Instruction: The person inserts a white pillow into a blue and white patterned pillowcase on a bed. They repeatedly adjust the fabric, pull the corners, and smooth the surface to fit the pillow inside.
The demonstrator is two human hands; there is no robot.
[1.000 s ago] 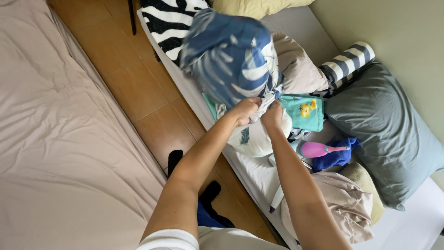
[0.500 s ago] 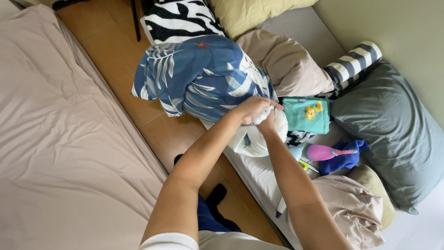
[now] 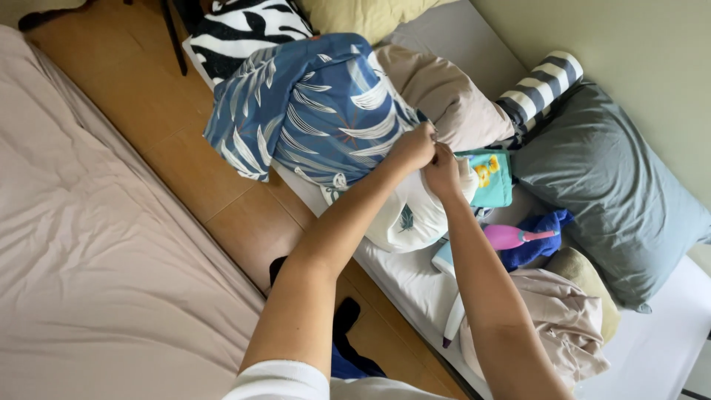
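A blue cover with a white leaf print [image 3: 311, 111] is bunched over a white pillow [image 3: 404, 218] at the near edge of a mattress. My left hand [image 3: 411, 148] and my right hand [image 3: 443, 169] meet at the cover's open end, fingers pinched on the blue fabric. The white pillow sticks out below the cover, partly hidden by my forearms. A small teal cushion [image 3: 490, 180] with a yellow figure lies just right of my hands.
A grey pillow [image 3: 607, 185], striped roll [image 3: 541, 85], beige pillow [image 3: 444, 96], zebra-print pillow [image 3: 244, 26] and a pink object [image 3: 507, 237] on blue cloth crowd the mattress. Beige bedding [image 3: 96, 244] lies left, with a strip of wooden floor [image 3: 185, 155] between.
The blue cover has dropped lower and spread out over the pillow. Both hands stay together on its open end.
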